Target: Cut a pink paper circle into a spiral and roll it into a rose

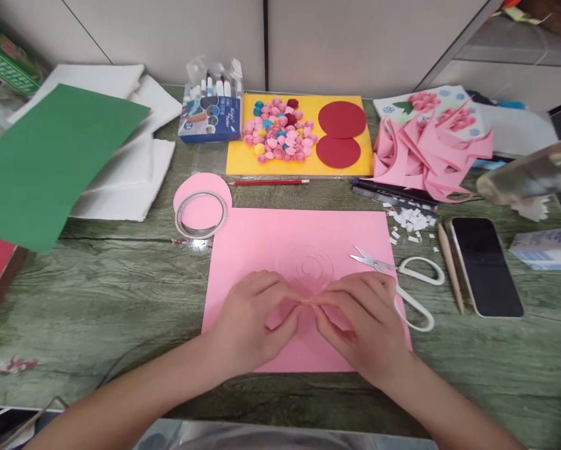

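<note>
Green wood-grain table [135, 294] below; over the pink sheet [262, 240], a tiny pink piece [305, 302] is pinched midway between left hand [257, 319] and right hand [367, 325], fingertips [322, 300] nearly meeting; its long axis can't be told.

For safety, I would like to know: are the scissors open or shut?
The scissors are open: their blade tips and white handle loops stand apart.

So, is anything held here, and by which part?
The left hand and right hand seem to pinch a small pink piece between their fingertips, over the pink sheet; which part cannot be told.
</note>
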The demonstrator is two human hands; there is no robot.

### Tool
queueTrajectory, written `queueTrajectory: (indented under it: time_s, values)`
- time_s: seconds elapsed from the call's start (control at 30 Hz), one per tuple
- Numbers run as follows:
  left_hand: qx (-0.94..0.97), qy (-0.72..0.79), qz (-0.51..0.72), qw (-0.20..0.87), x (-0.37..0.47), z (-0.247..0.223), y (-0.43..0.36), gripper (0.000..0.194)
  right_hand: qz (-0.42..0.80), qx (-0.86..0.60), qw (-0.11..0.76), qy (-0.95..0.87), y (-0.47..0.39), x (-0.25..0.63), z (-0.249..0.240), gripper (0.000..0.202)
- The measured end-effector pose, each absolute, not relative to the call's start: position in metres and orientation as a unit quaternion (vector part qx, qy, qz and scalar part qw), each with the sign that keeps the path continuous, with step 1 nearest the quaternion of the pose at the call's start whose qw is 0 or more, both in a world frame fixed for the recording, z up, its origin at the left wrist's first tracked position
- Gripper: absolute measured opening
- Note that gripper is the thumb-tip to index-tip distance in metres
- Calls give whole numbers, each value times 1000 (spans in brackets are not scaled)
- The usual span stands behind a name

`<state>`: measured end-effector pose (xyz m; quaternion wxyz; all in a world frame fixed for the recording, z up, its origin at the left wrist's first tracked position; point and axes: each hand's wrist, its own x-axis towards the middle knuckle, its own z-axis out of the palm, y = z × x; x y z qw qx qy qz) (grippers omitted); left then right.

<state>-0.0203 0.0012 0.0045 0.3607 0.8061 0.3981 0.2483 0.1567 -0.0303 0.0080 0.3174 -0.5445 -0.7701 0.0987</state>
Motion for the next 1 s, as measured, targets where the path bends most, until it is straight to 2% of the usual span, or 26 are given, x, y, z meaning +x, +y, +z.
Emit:
queueTrajectory:
  time_s: [0.17,0.4,0.6,0.73,1.0]
  values:
    - [786,419,221,396,-20,7,1,9,64,-540,317,-777,-32,155,4,9]
    - [813,436,167,347,-20,5,2,10,74,-539,313,-779,-33,154,1,9]
    - [833,445,148,293,-22,4,3,26,86,-538,297,-784,-31,156,5,9]
    - [856,407,151,281,-22,4,1,15,104,-530,278,-794,-31,156,2,8]
    - [870,397,168,239,-21,0,-1,14,108,-520,276,-801,-34,153,0,9]
